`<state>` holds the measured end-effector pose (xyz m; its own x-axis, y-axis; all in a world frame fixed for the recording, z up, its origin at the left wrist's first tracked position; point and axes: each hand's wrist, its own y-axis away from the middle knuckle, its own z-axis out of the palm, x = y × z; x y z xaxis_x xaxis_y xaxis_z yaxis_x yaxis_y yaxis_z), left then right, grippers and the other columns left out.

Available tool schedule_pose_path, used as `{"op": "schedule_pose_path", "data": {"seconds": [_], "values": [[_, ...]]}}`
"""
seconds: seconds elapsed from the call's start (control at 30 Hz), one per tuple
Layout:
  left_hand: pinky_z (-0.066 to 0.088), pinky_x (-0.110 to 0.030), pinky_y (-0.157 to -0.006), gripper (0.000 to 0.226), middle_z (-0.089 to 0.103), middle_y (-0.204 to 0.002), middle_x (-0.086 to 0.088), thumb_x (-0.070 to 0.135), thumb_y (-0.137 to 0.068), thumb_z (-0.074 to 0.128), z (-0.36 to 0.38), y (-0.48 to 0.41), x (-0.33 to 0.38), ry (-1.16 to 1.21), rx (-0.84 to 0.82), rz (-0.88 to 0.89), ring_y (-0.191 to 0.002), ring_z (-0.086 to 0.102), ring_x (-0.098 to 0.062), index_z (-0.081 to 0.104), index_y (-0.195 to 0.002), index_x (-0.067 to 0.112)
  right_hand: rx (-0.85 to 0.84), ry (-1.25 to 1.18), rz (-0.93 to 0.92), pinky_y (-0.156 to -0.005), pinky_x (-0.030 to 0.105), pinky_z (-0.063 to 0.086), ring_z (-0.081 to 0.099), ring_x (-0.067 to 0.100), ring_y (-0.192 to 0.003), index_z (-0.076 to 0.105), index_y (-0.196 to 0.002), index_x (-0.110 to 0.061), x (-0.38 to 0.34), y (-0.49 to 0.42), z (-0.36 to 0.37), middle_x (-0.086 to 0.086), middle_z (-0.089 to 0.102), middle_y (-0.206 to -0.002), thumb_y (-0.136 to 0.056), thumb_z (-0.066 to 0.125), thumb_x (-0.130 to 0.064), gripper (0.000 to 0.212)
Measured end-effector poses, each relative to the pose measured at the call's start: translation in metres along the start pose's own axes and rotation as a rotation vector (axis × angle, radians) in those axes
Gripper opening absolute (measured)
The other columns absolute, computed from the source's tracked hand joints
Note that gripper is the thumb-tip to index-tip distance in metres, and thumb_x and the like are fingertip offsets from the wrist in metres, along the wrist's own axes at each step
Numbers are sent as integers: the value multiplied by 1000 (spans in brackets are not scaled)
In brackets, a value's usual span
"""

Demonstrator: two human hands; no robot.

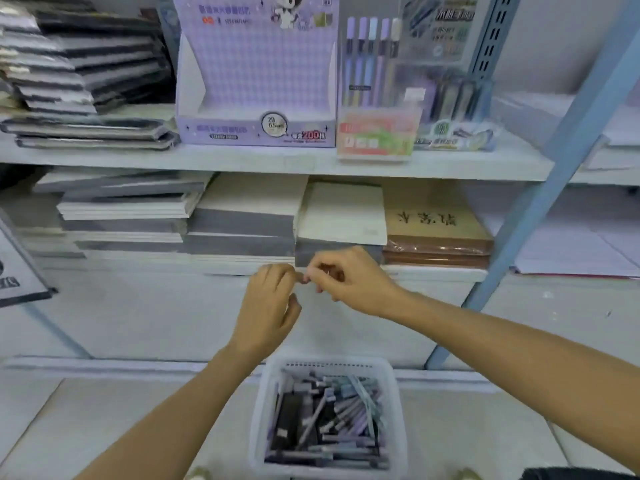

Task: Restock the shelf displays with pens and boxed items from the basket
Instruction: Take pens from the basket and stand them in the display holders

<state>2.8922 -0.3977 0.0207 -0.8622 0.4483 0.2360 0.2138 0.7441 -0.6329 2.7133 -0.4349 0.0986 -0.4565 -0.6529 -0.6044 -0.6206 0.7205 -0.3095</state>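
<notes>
My left hand (268,306) and my right hand (356,282) meet fingertip to fingertip in front of the lower shelf's edge, above the basket. Both have curled fingers and pinch something small between them; it is too small and blurred to name. A white plastic basket (263,393) stands on the floor below my hands, filled with several purple and grey pens (332,420) and dark boxed items (287,420). On the upper shelf, an open purple display box (256,129) shows no stock inside. To its right is a clear pen display (375,133) with pastel pens standing in it.
Stacks of notebooks (97,74) fill the upper shelf's left side. Paper pads (242,220) and a brown book stack (436,233) lie on the lower shelf. A blue slanted shelf upright (540,216) runs down the right. A green pen display (457,133) stands at the far right.
</notes>
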Motion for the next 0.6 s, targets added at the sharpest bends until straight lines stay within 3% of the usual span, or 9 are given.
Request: {"op": "schedule_pose_path", "data": {"seconds": [0.07, 0.13, 0.2, 0.3, 0.4, 0.47, 0.6], "values": [[41, -37, -80, 29, 61, -105, -9, -1, -78, 61, 27, 47, -17, 10, -187, -94, -101, 54, -30, 65, -105, 8, -127, 27, 112, -65, 37, 51, 59, 13, -62, 70, -88, -12, 37, 9, 41, -1, 69, -75, -96, 57, -24, 19], [41, -40, -90, 29, 58, -121, -10, 6, -86, 61, 54, 93, -29, -32, -400, -198, -118, 52, -36, 62, -114, 11, -240, 44, 224, -68, 34, 50, 60, 15, -68, 69, -90, -11, 76, 22, 77, 2, 70, -80, -96, 57, -26, 19], [27, -37, -110, 38, 38, -150, -7, 24, -99, 46, 77, 136, -39, -95, -638, -311, -143, 28, -28, 47, -137, 17, -356, 51, 311, -69, 29, 47, 60, 15, -74, 68, -94, -11, 111, 42, 110, 3, 71, -87, -96, 57, -26, 19], [8, -29, -119, 55, 8, -163, 3, 35, -105, 29, 96, 186, -48, -96, -891, -392, -150, 4, -16, 13, -155, 18, -542, 57, 435, -77, 29, 49, 62, 13, -86, 68, -102, -17, 150, 82, 156, 0, 71, -100, -96, 56, -27, 17], [4, -26, -119, 63, -7, -162, 1, 35, -105, 29, 103, 214, -53, -56, -957, -408, -150, -2, -16, -5, -154, 14, -716, 96, 524, -83, 34, 52, 64, 19, -94, 64, -106, -17, 173, 120, 189, 2, 69, -104, -94, 58, -28, 18], [2, -26, -119, 62, -14, -160, -2, 35, -105, 29, 106, 222, -54, -71, -957, -387, -150, -5, -18, -3, -154, 14, -784, 150, 524, -83, 33, 51, 62, 21, -98, 62, -108, -15, 180, 140, 201, 3, 65, -106, -92, 61, -30, 23], [4, -27, -119, 60, 0, -162, -4, 31, -104, 37, 113, 224, -51, -53, -865, -393, -150, 3, -23, 11, -154, 12, -816, 223, 437, -88, 35, 49, 56, 20, -104, 55, -119, -13, 184, 159, 213, 3, 55, -119, -84, 69, -36, 44]]}}
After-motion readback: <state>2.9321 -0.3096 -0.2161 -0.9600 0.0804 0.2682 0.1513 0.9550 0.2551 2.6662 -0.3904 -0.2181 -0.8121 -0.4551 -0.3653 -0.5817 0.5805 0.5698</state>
